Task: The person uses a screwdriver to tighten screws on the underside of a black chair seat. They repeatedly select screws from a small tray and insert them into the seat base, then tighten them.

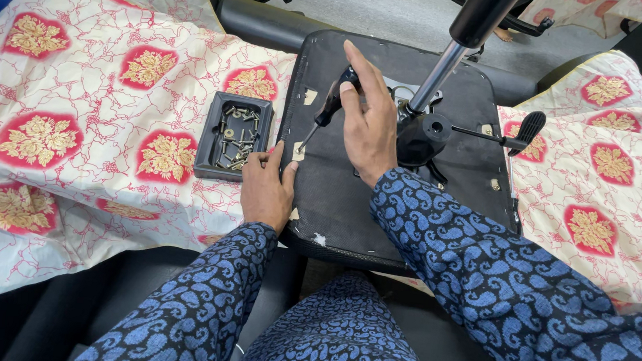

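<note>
You are looking down at the underside of 1 black chair seat lying upside down across a floral cloth. Your right hand is closed around the black handle of 1 screwdriver, its tip angled down toward 7 o'clock and meeting the seat near its left edge. Your left hand rests at 7 o'clock of that tip, fingers narrow and pinched at the spot, though whether they grip a screw is too small to tell.

The mechanism with its 1 gas column and 1 side lever already sits on the seat at 2 o'clock of your right hand — so this reads as mid-job, fastening unfinished. 1 black tray at 9 o'clock holds many loose screws — too jumbled to count.
</note>
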